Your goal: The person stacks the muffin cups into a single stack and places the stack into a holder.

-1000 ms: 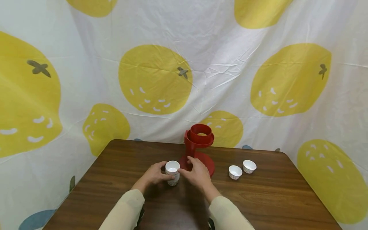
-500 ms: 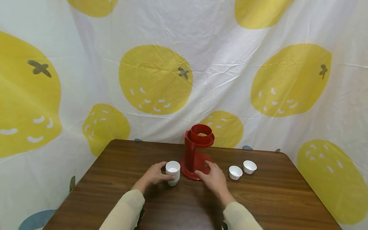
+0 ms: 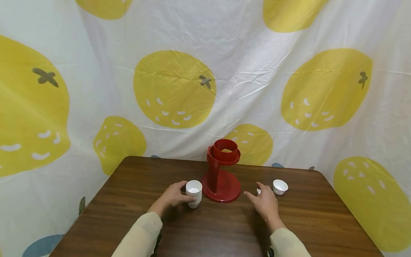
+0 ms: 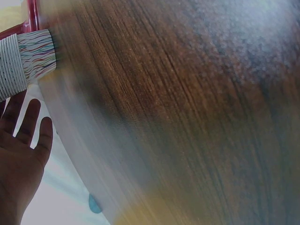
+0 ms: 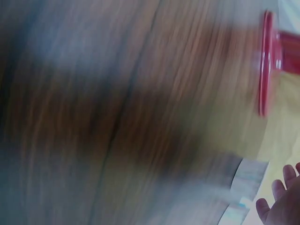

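A stack of small white baking cups [image 3: 194,189] with fluted sides stands on the table, left of the middle in the head view. My left hand [image 3: 171,195] holds the stack from the left, thumb across its front. In the left wrist view the stack [image 4: 40,54] shows coloured line patterns on its lower cup, and the other fingers [image 4: 29,119] reach out straight. My right hand [image 3: 265,205] hovers with spread fingers at a white cup [image 3: 258,191], which it mostly hides. In the right wrist view, the right hand [image 5: 283,201] is only partly in frame.
A red stand [image 3: 213,175] with a round base and a ring on top stands behind and between the hands. Another white cup [image 3: 280,187] sits right of my right hand. The brown wooden table [image 3: 208,228] ends at a lemon-patterned cloth [image 3: 244,89].
My right hand has left the stack and moved right, past the red stand's base, to the loose cups. The left hand stays on the stack.
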Tool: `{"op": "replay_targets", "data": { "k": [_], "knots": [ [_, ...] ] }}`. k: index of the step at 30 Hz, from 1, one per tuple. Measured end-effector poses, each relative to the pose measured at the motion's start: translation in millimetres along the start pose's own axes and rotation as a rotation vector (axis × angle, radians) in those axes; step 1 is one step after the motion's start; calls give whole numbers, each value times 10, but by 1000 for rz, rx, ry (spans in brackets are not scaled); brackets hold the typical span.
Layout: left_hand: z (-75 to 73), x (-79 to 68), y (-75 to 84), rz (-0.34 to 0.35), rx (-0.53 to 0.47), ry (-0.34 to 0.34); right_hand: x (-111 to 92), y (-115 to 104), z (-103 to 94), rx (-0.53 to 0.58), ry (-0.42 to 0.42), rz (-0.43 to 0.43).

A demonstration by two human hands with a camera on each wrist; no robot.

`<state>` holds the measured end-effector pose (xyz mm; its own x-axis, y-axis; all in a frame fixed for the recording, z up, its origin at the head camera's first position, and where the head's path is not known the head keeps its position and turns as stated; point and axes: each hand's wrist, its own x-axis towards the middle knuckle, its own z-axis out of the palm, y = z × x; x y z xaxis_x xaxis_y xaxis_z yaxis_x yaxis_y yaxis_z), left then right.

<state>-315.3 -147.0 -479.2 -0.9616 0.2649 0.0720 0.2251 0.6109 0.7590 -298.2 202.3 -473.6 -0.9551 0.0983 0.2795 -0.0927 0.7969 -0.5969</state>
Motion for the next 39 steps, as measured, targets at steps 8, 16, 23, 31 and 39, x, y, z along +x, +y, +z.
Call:
{"op": "replay_targets", "data": {
  "k": [8, 16, 23, 31, 39],
  "knots": [
    [-9, 18, -41, 0, 4, -15, 37, 300, -214, -49, -4, 56],
    [-26, 2, -22, -5, 17, -13, 108, 470, -213, -84, -43, 61],
    [-18, -1, -15, 9, 18, -13, 133, 542, -143, -94, -52, 78],
    [-19, 6, -13, -6, 11, -26, 112, 537, -133, -103, -64, 83],
    [-34, 15, -16, -6, 15, -24, 62, 425, -74, -76, -55, 44]
  ]
}}
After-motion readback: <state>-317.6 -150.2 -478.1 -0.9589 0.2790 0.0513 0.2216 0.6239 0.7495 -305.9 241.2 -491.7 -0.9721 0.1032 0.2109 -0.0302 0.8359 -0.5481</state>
